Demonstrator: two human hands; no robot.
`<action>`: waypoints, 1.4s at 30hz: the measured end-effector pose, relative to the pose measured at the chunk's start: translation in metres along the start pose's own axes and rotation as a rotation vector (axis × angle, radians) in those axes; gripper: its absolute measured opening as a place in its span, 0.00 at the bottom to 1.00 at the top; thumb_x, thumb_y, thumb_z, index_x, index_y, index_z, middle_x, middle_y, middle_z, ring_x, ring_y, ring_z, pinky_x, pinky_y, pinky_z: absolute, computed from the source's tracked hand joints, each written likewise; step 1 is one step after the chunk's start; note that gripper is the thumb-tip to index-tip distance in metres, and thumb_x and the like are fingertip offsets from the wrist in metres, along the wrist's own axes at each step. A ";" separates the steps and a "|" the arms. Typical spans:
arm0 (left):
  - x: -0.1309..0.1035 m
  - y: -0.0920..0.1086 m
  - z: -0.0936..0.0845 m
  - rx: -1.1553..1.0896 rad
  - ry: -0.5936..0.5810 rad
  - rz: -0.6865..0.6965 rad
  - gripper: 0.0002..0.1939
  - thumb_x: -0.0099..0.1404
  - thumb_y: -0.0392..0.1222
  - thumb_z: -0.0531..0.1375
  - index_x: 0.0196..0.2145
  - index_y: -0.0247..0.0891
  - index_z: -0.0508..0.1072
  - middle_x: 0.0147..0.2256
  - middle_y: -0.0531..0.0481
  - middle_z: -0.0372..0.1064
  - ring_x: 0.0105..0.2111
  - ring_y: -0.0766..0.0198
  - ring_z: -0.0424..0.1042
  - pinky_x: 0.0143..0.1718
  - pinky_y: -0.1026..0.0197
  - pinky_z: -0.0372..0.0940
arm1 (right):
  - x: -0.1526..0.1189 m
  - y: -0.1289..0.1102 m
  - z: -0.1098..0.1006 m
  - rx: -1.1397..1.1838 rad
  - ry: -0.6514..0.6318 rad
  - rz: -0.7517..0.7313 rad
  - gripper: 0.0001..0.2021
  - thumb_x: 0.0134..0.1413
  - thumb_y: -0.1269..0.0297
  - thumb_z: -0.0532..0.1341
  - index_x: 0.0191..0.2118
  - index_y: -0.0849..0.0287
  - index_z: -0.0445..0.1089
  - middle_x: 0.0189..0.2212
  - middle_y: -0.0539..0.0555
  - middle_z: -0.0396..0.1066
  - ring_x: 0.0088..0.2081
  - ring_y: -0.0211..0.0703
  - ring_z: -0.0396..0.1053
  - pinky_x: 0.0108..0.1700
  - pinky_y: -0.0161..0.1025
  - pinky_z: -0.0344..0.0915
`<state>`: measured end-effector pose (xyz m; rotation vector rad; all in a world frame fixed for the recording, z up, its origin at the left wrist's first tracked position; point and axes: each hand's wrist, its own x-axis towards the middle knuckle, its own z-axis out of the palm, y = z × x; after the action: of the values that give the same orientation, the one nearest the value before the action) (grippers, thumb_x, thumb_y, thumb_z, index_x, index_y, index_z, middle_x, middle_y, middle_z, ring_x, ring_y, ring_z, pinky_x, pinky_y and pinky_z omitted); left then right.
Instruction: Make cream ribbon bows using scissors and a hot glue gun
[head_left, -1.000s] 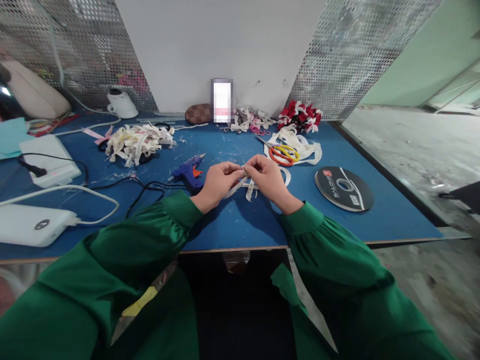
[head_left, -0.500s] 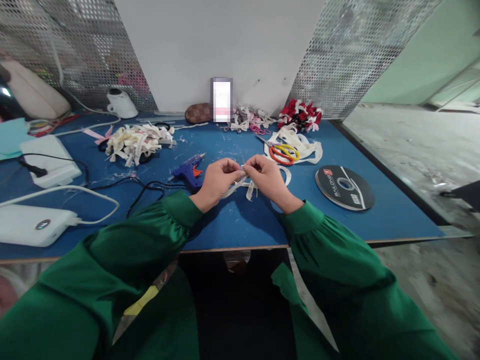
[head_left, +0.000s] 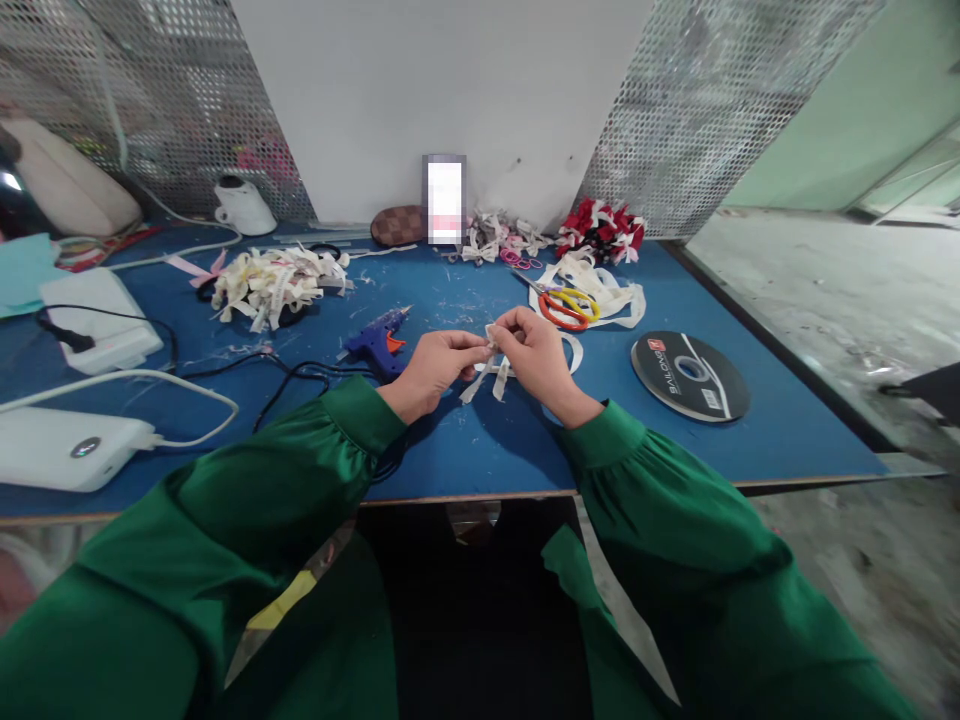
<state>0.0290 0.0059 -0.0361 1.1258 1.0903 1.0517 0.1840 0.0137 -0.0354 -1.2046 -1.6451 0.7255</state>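
Both my hands meet above the middle of the blue table, pinching a white ribbon (head_left: 499,382) whose loose ends hang down below the fingers. My left hand (head_left: 436,368) comes in from the left, thumb and fingers closed on the ribbon. From the right, my right hand (head_left: 536,358) grips a small folded part of it; the fingers hide the exact shape. A length of white ribbon curls on the table just behind my right hand. Left of my left hand lies a blue glue gun (head_left: 379,340) with an orange trigger. Scissors (head_left: 568,308) with red and yellow handles rest beyond my right hand.
A black ribbon spool (head_left: 690,375) lies at right on the blue table (head_left: 795,430). White ribbon bows (head_left: 274,283) are heaped at left, red and white ones (head_left: 600,230) at back. A phone (head_left: 444,200) stands against the wall. A power bank (head_left: 75,450) and cables occupy the left.
My left hand has dropped slightly and its fingers have shifted on the ribbon. A small ribbon fold now shows above the fingertips, and the hanging ends have swung apart.
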 end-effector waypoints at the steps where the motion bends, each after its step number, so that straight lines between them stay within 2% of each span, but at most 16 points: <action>1: 0.000 0.000 0.000 -0.002 -0.002 -0.007 0.15 0.43 0.45 0.74 0.25 0.33 0.78 0.23 0.52 0.69 0.20 0.72 0.61 0.23 0.64 0.57 | -0.001 0.000 -0.001 -0.006 -0.005 -0.012 0.07 0.57 0.64 0.60 0.29 0.55 0.64 0.20 0.45 0.63 0.22 0.36 0.57 0.27 0.38 0.53; 5: -0.002 0.002 0.001 -0.010 -0.034 -0.030 0.15 0.42 0.45 0.75 0.25 0.33 0.78 0.21 0.53 0.66 0.20 0.72 0.61 0.24 0.64 0.56 | -0.001 0.000 -0.001 0.000 -0.043 -0.043 0.06 0.57 0.64 0.60 0.29 0.56 0.66 0.22 0.46 0.64 0.23 0.35 0.58 0.27 0.38 0.53; 9: -0.002 0.002 0.000 0.002 -0.046 -0.014 0.13 0.46 0.45 0.73 0.23 0.33 0.76 0.20 0.53 0.64 0.21 0.72 0.60 0.24 0.65 0.56 | 0.001 0.002 0.000 0.054 -0.069 -0.038 0.06 0.55 0.62 0.61 0.29 0.56 0.67 0.23 0.46 0.65 0.25 0.36 0.59 0.29 0.38 0.55; 15: 0.000 0.004 0.000 0.016 0.077 0.084 0.12 0.48 0.45 0.71 0.21 0.34 0.75 0.20 0.53 0.65 0.21 0.71 0.59 0.25 0.64 0.56 | 0.006 0.001 -0.006 0.285 -0.028 0.081 0.10 0.53 0.55 0.63 0.32 0.57 0.70 0.26 0.49 0.67 0.28 0.38 0.63 0.33 0.39 0.61; 18: -0.001 0.006 0.000 0.044 0.135 0.103 0.12 0.47 0.46 0.72 0.22 0.34 0.77 0.22 0.52 0.69 0.22 0.70 0.62 0.26 0.63 0.58 | 0.005 -0.001 -0.008 0.245 -0.084 0.120 0.09 0.49 0.56 0.65 0.30 0.57 0.71 0.23 0.48 0.67 0.27 0.39 0.64 0.32 0.39 0.61; 21: -0.001 0.007 0.000 0.039 0.141 0.090 0.12 0.46 0.45 0.72 0.23 0.34 0.79 0.22 0.50 0.70 0.23 0.68 0.64 0.27 0.63 0.60 | 0.003 -0.003 -0.009 0.205 -0.094 0.123 0.07 0.47 0.60 0.65 0.27 0.57 0.71 0.21 0.48 0.67 0.26 0.38 0.62 0.31 0.38 0.59; 23: 0.000 0.008 -0.001 -0.027 0.100 0.038 0.12 0.45 0.44 0.73 0.23 0.34 0.79 0.21 0.50 0.70 0.23 0.69 0.65 0.27 0.63 0.60 | 0.003 -0.005 -0.010 0.274 -0.106 0.159 0.07 0.45 0.60 0.65 0.27 0.57 0.71 0.20 0.47 0.67 0.25 0.37 0.61 0.30 0.38 0.58; 26: 0.002 0.009 -0.003 -0.206 -0.051 -0.090 0.12 0.43 0.42 0.74 0.23 0.33 0.77 0.22 0.51 0.68 0.23 0.70 0.64 0.27 0.65 0.60 | 0.004 -0.006 -0.011 0.450 -0.174 0.253 0.08 0.42 0.59 0.67 0.26 0.58 0.71 0.19 0.47 0.65 0.24 0.36 0.60 0.29 0.37 0.57; 28: 0.002 0.009 -0.004 -0.254 -0.105 -0.130 0.13 0.43 0.41 0.74 0.23 0.34 0.77 0.23 0.51 0.68 0.23 0.70 0.64 0.27 0.65 0.61 | 0.005 -0.006 -0.012 0.493 -0.186 0.267 0.09 0.42 0.59 0.67 0.26 0.59 0.71 0.19 0.46 0.65 0.24 0.35 0.59 0.29 0.36 0.57; 32: 0.001 0.010 -0.005 -0.069 -0.048 -0.025 0.14 0.46 0.46 0.74 0.24 0.34 0.78 0.24 0.50 0.70 0.23 0.68 0.66 0.28 0.63 0.62 | 0.006 -0.004 -0.013 0.355 -0.129 0.174 0.07 0.44 0.60 0.66 0.27 0.59 0.71 0.19 0.47 0.66 0.24 0.35 0.58 0.28 0.36 0.54; 36: -0.001 0.010 -0.004 0.132 -0.009 0.113 0.20 0.47 0.55 0.73 0.20 0.34 0.76 0.21 0.51 0.68 0.23 0.68 0.65 0.27 0.63 0.61 | 0.005 -0.005 -0.012 0.212 -0.123 0.116 0.07 0.46 0.61 0.65 0.27 0.58 0.71 0.19 0.47 0.66 0.23 0.35 0.58 0.27 0.36 0.53; 39: 0.001 0.009 -0.004 0.106 -0.003 0.103 0.22 0.45 0.57 0.73 0.18 0.35 0.73 0.19 0.51 0.67 0.22 0.69 0.63 0.26 0.64 0.59 | 0.004 -0.007 -0.011 0.266 -0.157 0.133 0.07 0.46 0.60 0.65 0.26 0.58 0.72 0.19 0.47 0.67 0.23 0.35 0.59 0.28 0.37 0.55; 42: 0.004 0.007 -0.005 0.003 0.024 0.064 0.22 0.43 0.56 0.75 0.20 0.35 0.74 0.20 0.52 0.67 0.21 0.70 0.61 0.25 0.64 0.57 | 0.005 -0.008 -0.013 0.393 -0.168 0.171 0.09 0.48 0.58 0.65 0.28 0.58 0.72 0.21 0.48 0.68 0.26 0.36 0.63 0.32 0.38 0.61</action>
<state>0.0242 0.0114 -0.0299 1.1593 1.0809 1.1164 0.1923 0.0152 -0.0221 -1.0266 -1.4530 1.2230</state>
